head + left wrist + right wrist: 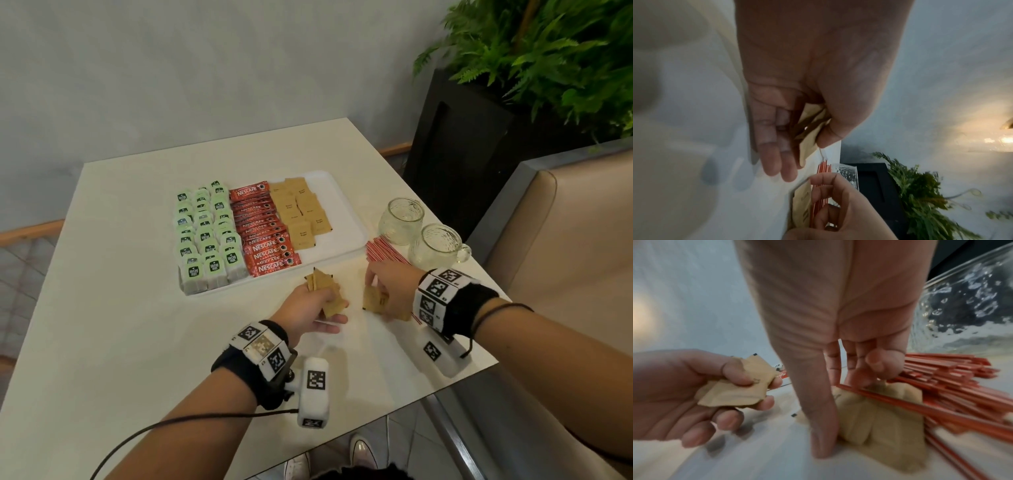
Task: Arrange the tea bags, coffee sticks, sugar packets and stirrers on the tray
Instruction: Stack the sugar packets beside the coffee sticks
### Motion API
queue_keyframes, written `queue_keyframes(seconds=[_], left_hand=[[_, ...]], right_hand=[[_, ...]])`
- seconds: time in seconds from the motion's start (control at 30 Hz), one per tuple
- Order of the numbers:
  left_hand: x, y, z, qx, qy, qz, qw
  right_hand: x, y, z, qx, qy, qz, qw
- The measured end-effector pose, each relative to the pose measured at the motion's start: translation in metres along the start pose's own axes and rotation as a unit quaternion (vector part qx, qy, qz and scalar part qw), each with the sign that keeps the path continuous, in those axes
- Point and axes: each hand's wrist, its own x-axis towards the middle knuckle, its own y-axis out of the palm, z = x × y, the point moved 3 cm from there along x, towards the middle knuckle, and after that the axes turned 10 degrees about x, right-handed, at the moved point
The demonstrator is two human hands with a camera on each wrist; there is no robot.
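A white tray (346,212) holds rows of green tea bags (205,236), red coffee sticks (263,233) and brown sugar packets (301,212). In front of the tray my left hand (329,301) grips a fanned bunch of sugar packets (322,282), seen crumpled between thumb and fingers in the left wrist view (809,138). My right hand (376,294) pinches more sugar packets (879,426) lying on the table, thumb on one side and fingers curled over the other. Red stirrers (385,253) lie loose on the table right of the tray, some across those packets.
Two empty glass mugs (404,216) (438,248) stand right of the tray, beside the stirrers. The table's right edge runs just past my right wrist. A black planter (462,154) with a fern and a beige seat (565,222) lie beyond it.
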Motion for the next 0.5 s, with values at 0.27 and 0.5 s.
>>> queue_keyframes(seconds=[0.27, 0.5], left_hand=[[0.003, -0.018, 0.001, -0.005, 0.016, -0.028, 0.999], [0.008, -0.028, -0.002, -0.008, 0.034, -0.040, 0.999]], right_hand=[[0.016, -0.011, 0.010, 0.067, -0.037, 0.002, 0.997], [0.022, -0.033, 0.018, 0.356, -0.083, -0.096, 0.926]])
